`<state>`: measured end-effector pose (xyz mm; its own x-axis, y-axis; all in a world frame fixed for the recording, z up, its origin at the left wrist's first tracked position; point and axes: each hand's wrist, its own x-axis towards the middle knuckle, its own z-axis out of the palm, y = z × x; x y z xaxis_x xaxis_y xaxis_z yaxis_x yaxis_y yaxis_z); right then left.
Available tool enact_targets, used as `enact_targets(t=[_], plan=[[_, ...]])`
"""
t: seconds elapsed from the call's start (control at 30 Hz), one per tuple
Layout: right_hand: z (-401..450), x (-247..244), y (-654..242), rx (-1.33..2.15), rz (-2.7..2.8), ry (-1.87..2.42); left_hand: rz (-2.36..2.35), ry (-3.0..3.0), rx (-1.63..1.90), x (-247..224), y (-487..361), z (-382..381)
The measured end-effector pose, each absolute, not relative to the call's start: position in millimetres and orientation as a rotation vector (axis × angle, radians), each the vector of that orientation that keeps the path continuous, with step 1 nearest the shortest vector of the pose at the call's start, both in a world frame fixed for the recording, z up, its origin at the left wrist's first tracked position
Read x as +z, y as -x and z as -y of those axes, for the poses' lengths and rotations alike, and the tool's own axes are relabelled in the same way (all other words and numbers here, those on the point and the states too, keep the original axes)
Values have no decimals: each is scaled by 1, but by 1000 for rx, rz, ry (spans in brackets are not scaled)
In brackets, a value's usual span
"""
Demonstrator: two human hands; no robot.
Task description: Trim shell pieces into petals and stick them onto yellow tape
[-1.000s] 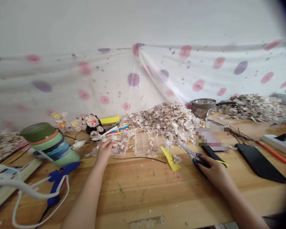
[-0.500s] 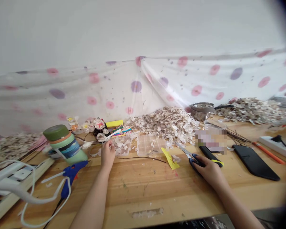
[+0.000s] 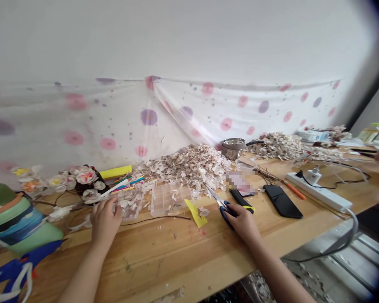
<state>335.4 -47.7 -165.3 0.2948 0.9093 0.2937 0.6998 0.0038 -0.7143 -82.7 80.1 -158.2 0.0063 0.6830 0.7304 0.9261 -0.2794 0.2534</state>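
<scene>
My left hand (image 3: 105, 216) is at the left, its fingers bent and apart, beside the lower end of a white strip (image 3: 115, 188) and near some shell-like flowers (image 3: 86, 179). Nothing shows clearly in it. On the right, my right hand (image 3: 244, 223) is closed round the dark blue handles of the scissors (image 3: 223, 205), whose blades point up and left. Between the hands lie a yellow paper piece (image 3: 196, 213), a thin dark wire (image 3: 159, 217) and a clear compartment box (image 3: 167, 198). A black and yellow tool handle (image 3: 241, 202) is just beyond my right hand.
A heap of pale flakes (image 3: 189, 166) lies behind the box, with metal bowls (image 3: 233, 148) beside it. A black phone (image 3: 282, 201) and a white power strip (image 3: 318, 191) are rightward. A green cup (image 3: 19, 223) and blue glue gun (image 3: 19, 265) stand left.
The view has turned right, so things on the table sit farther left. My left hand's fingers have spread from a pinch. My right hand still holds the scissors.
</scene>
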Motion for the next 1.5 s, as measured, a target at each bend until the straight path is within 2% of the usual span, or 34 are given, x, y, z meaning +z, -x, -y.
enact_targets(t=[0.2,0.5,0.7,0.93,1.1,1.17,1.3,1.5], plan=[[50,-164,-333,496,1361,1759,1611,2003,-1095,-154,75,-72],[49,-169,-335,171,1427,2021,1650,1903,-1019,-158,62,-68],[50,-168,-327,100,1513,2097,1577,1958,-1028,-154,40,-60],[47,-178,-327,-38,1687,2016,1328,2345,-890,-153,-12,-36],[48,-162,-324,-162,1806,1931,1179,2755,-862,-147,-53,-16],[43,-150,-321,-105,1957,1803,1154,2889,-828,-146,-67,-10],[18,-134,-311,254,2380,1397,1126,3026,-776,-150,-88,-6],[-20,-130,-302,376,2555,1243,1194,3030,-948,-160,-88,-11]])
